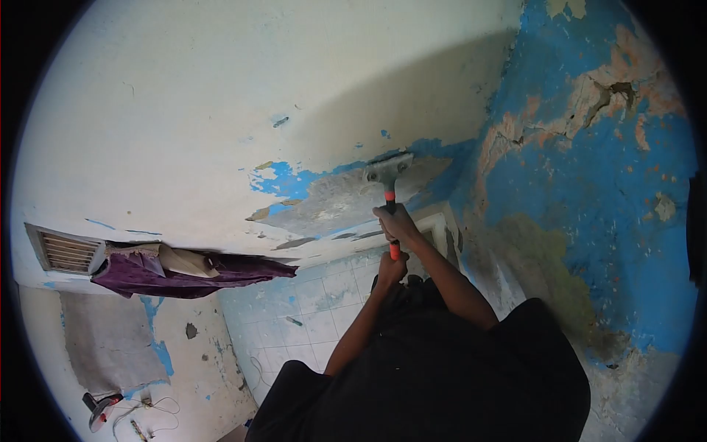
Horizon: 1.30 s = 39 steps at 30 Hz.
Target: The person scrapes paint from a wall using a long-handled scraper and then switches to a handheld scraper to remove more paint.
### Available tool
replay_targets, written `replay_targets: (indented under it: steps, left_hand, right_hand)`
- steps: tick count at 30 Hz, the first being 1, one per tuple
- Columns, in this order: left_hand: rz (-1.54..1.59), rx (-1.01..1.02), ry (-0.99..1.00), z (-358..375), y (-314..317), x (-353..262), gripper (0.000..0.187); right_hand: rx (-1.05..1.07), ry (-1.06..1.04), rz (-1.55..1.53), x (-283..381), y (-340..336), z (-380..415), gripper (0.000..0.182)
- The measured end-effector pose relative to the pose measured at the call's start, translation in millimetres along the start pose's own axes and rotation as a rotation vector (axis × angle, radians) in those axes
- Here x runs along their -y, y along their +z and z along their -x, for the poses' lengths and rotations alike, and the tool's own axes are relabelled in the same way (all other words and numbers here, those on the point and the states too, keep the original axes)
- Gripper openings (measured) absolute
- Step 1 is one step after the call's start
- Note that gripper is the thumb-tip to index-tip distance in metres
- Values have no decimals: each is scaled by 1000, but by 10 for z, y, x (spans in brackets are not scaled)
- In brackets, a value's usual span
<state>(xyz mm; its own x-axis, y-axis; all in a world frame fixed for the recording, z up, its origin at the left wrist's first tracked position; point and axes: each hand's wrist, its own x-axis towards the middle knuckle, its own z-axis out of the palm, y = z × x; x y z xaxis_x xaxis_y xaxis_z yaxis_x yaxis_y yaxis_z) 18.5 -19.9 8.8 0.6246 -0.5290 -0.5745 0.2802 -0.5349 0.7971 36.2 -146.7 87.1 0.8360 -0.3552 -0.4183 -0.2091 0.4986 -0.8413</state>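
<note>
Red-and-black handle clasped by right hand ahead of left hand, a scraper points outward along its long axis. Its broad head lies just beyond the nearer right hand, at flaking blue paint.

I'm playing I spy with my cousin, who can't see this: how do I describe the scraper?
Find the big pale wall, then its ragged blue and grey patch. Over that patch is the scraper, gripped by the right hand above the left hand. Unlike the purple cloth further left, it has a wide grey head and orange-red bands on its black handle.
</note>
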Motion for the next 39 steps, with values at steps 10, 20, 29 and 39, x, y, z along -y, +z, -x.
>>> replay_targets:
  steps: [10, 20, 29, 39]
  left_hand:
    - [59, 36, -56, 1, 113, 304, 28]
    - [30, 34, -39, 42, 129, 271, 27]
    - [17, 26, -38, -36, 101, 277, 27]
    - [22, 33, 6, -73, 76, 380, 27]
  right_hand:
    - [-28, 47, -15, -259, -127, 3, 38]
    - [-11, 67, -11, -296, -150, 15, 38]
    - [-29, 33, 10, -246, -112, -14, 38]
    - [-35, 31, 13, -187, -89, 16, 34]
